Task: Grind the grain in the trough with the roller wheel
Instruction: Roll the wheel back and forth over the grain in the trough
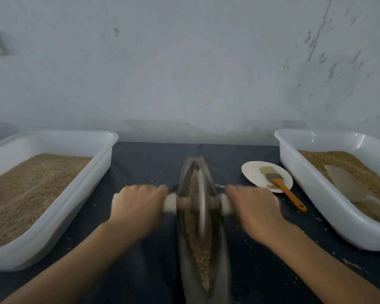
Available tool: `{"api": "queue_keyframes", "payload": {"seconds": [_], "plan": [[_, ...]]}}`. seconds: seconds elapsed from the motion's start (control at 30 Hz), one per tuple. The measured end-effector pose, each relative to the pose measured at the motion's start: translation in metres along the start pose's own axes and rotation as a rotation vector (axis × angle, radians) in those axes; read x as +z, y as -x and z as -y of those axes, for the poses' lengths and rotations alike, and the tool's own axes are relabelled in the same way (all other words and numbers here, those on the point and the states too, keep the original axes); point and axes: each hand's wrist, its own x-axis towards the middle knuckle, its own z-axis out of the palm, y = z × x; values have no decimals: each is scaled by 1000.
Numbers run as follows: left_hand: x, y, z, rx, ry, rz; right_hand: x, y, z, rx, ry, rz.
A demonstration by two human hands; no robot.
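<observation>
We grip the roller wheel (201, 200) handles, left hand (138, 205) and right hand (253, 208) fingers curled tight | wheel looks heavy, hard | grain (203, 251) loose in trough (184, 270)

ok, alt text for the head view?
Both hands, left hand and right hand, grip the axle of a grey metal roller wheel standing in a long grey boat-shaped trough of brown grain, between two white plastic tubs.
</observation>
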Motion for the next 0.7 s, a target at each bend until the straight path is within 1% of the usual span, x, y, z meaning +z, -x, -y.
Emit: {"api": "queue_keyframes", "payload": {"seconds": [0.03, 0.1, 0.13, 0.17, 0.23, 0.3, 0.33, 0.37, 0.43, 0.53, 0.6, 0.7], "plan": [[-13, 21, -5, 62, 27, -46, -7, 22, 4, -18, -4, 4], [-33, 53, -10, 159, 71, -189, -22, 56, 8, -37, -41, 8], [-37, 64, -11, 178, 78, -220, -28, 65, 8, -44, -42, -37], [-39, 70, -11, 189, 80, -209, -32, 70, 9, -72, -31, -63], [-33, 67, -8, 169, 68, -116, -31, 66, 9, -79, 18, -2], [-20, 48, -6, 99, 49, -6, -21, 48, 7, -53, -6, -42], [-11, 34, -5, 60, 7, 18, -15, 34, 5, -50, 26, -55], [1, 16, -2, 20, -50, -1, -7, 16, 2, -49, 59, -19], [20, -24, 6, -71, -71, -22, 12, -25, -7, -4, 80, -53], [37, -73, 19, -113, -55, -56, 28, -75, -20, 45, 68, -151], [43, -84, 22, -127, -35, -60, 34, -87, -21, 29, 76, -181], [41, -69, 17, -134, -48, -75, 35, -73, -19, 15, 89, -207]]}}
